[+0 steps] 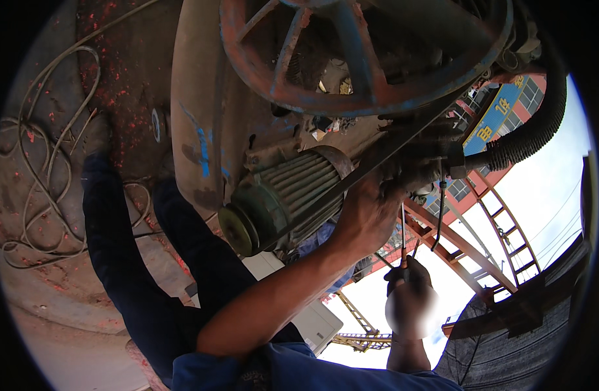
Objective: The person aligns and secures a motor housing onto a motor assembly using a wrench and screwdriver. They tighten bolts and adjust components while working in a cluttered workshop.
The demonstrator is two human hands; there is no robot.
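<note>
Screwdriver (pixel 403 240) gripped by the right hand (pixel 409 281), fingers curled round its handle, shaft pointed up beneath the pipe joint (pixel 436 163)! The left hand (pixel 368 215) is raised there, near the motor (pixel 293 189); its hold cannot be told.

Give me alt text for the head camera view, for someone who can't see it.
A person's left hand is at dark fittings beside a ribbed green motor, while the right hand holds a thin-shafted tool pointing toward them. A large spoked wheel fills the top; dark-trousered legs and a looped cable lie at left.
</note>
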